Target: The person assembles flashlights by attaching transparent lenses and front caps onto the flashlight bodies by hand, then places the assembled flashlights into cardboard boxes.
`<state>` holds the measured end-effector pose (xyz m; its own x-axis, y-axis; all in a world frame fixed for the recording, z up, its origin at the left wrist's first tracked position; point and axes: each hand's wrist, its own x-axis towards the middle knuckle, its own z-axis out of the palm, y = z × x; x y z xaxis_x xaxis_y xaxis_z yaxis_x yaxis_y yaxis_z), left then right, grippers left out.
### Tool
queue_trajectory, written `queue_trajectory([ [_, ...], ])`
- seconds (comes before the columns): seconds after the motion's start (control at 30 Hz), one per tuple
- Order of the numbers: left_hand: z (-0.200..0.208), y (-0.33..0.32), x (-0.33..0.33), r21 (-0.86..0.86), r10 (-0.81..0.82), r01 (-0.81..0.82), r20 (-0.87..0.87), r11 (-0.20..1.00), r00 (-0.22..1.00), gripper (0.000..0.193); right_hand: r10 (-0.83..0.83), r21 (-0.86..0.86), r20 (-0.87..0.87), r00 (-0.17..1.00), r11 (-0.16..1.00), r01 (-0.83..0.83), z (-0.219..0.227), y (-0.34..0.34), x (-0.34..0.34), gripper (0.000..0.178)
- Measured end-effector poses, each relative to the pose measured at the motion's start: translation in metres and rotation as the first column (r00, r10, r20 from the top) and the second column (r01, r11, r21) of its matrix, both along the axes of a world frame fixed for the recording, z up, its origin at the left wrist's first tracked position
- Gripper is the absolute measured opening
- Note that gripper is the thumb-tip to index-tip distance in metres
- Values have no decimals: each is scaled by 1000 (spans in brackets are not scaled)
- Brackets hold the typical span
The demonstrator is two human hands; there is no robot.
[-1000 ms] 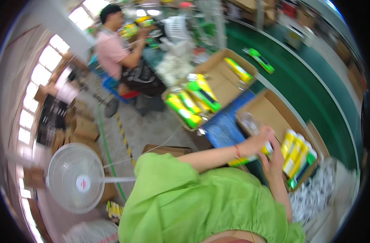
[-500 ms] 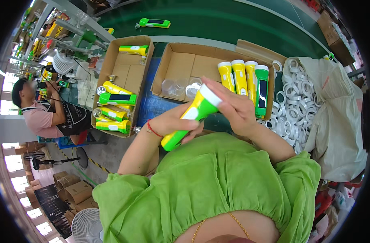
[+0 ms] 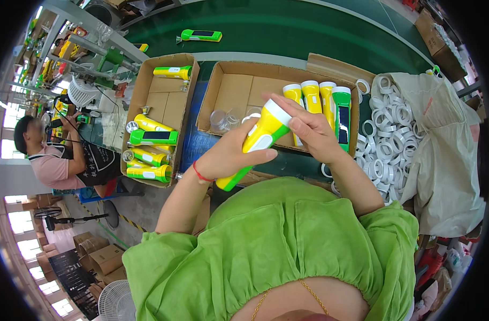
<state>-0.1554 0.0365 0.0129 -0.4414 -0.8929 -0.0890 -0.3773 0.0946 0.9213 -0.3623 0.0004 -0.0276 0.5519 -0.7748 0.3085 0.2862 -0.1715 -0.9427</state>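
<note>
A yellow and green flashlight [image 3: 266, 130] with a white ring round its head slants up to the right before my body. Its lower body lies in my left hand [image 3: 226, 155], closed round it with the thumb across the front, below a pale switch. At the head end my right hand [image 3: 314, 134] is pressed against the white ring, its fingers lying over the lens end and its thumb at the ring's side. The lens end is hidden by those fingers. Just beyond, several upright flashlights [image 3: 311, 97] with white rings stand in a cardboard box [image 3: 231, 72].
Clear round discs [image 3: 220, 120] lie in that box. Left of it, another box [image 3: 191, 91] holds several flashlights without rings. Many loose white rings [image 3: 386, 139] are heaped at right beside a pale sack [image 3: 442, 160]. A green belt [image 3: 271, 32] runs behind; a co-worker [image 3: 57, 155] sits at left.
The flashlight has turned a little in my hands, and my left thumb now reaches further across its body. My right hand stays at the ring. The whole view has shifted slightly.
</note>
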Motion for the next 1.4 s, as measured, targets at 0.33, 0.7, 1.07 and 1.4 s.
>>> queue_trajectory([
  [0.33,-33,-8,-18,6,135,-135,-76,991,988,48,-222,398,151,963,906,146,-14,-13,25,57],
  [0.7,-79,-27,16,395,510,-330,-564,857,649,57,357,520,-324,876,841,-151,-34,8,43,54],
  [1.07,-103,-27,231,13,987,-1000,-157,-26,-28,91,-585,334,-406,702,619,710,-65,-173,-74,35],
  [1.4,-133,-36,231,-290,896,-856,-15,-429,-444,88,-162,288,-402,901,912,292,-43,-62,7,31],
])
